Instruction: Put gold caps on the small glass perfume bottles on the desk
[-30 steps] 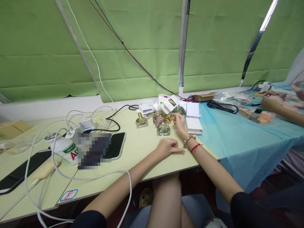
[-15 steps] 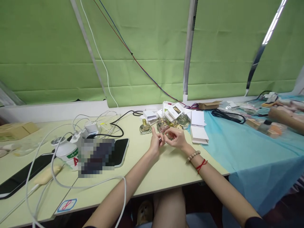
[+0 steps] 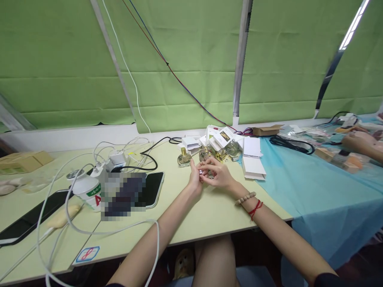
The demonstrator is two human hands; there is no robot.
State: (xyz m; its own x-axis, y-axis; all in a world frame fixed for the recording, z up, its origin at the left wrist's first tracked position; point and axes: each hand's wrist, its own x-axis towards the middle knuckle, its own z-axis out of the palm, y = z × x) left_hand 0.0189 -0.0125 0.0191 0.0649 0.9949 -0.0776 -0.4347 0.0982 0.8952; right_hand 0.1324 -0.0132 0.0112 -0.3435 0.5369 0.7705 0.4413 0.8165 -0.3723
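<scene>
My left hand (image 3: 195, 177) is closed, thumb up, with its fingers curled around a small shiny piece (image 3: 200, 172) too small to name. My right hand (image 3: 220, 174) meets it from the right, fingers bent in and pressed at that same piece; what its fingertips grip is hidden. Both hands hover over the table. Just beyond them stand a glass perfume bottle (image 3: 184, 158) with a gold neck, another clear bottle (image 3: 205, 153) partly covered by my fingers, and a greenish glass bottle (image 3: 232, 148). Gold caps (image 3: 220, 155) lie among them.
White cardboard boxes (image 3: 253, 167) lie opened behind and right of the bottles. Leftward are a phone (image 3: 153, 190), a white bottle (image 3: 89, 192), a power strip and looping white cables (image 3: 113, 231). A blue cloth (image 3: 305, 183) covers the right table, where another person's arm (image 3: 363, 144) reaches in.
My right hand's fingers have shifted left and closed onto my left hand's fingers, where before a gap showed between thumb and fingers. The view has tilted slightly.
</scene>
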